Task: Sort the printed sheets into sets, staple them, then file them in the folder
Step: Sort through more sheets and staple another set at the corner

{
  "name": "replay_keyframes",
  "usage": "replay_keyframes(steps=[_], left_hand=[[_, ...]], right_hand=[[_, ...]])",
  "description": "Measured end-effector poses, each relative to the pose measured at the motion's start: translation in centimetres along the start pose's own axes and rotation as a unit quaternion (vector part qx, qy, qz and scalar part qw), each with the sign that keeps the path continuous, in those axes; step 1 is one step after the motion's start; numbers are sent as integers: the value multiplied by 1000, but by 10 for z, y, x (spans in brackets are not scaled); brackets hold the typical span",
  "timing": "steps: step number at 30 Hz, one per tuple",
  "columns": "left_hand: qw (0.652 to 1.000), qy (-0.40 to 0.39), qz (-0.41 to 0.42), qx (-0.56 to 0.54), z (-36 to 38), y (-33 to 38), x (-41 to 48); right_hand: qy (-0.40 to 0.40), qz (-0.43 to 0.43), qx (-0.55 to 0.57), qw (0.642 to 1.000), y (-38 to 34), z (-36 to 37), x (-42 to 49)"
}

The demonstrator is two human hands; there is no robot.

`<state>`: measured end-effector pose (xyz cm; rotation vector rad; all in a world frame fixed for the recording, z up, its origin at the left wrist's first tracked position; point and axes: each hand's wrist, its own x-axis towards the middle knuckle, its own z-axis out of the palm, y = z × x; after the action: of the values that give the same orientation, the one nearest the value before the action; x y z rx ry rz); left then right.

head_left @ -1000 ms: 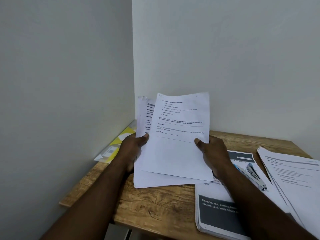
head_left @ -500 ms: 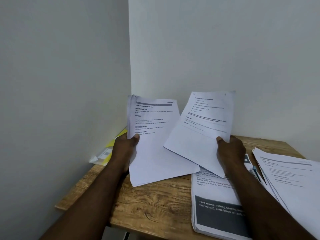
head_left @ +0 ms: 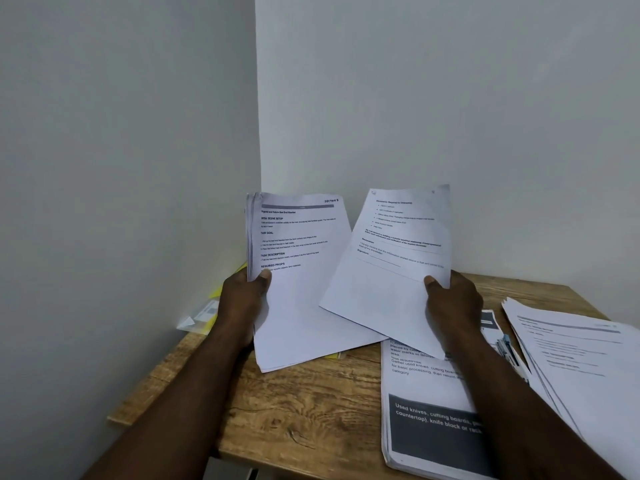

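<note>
My left hand (head_left: 244,299) grips a stack of printed sheets (head_left: 298,289) by its left edge, held up above the wooden table (head_left: 304,410). Its top page is headed "Section". My right hand (head_left: 450,303) pinches a single printed sheet (head_left: 388,271) at its right edge, tilted and pulled off to the right of the stack, with its lower left corner overlapping the stack. A stapler (head_left: 507,346) lies on the table just right of my right wrist, partly hidden. A yellow folder (head_left: 211,306) lies against the left wall behind my left hand.
A pile of sheets with a dark banner (head_left: 433,427) lies on the table under my right forearm. Another fanned pile of printed sheets (head_left: 581,358) covers the right end of the table. Grey walls meet in a corner close behind the table.
My right hand has drawn the single sheet off the top of the stack and to the right, uncovering the stack's top page. My left hand kept its hold on the stack.
</note>
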<state>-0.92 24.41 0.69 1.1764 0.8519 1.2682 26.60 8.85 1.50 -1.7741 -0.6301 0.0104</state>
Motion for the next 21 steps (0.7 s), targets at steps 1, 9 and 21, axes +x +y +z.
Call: replay_keyframes(steps=[1,9,21], left_hand=[[1000,2,3,2,-2,0,1],[1000,1,-3,1,-5,-3,2],[997,-62,-25,-38,-5,0,-7]], right_hand=[[0,2,1,1000,0,0,0],[-52,33,99,993,1,4,2],[-214,63,217,950,6,23,-8]])
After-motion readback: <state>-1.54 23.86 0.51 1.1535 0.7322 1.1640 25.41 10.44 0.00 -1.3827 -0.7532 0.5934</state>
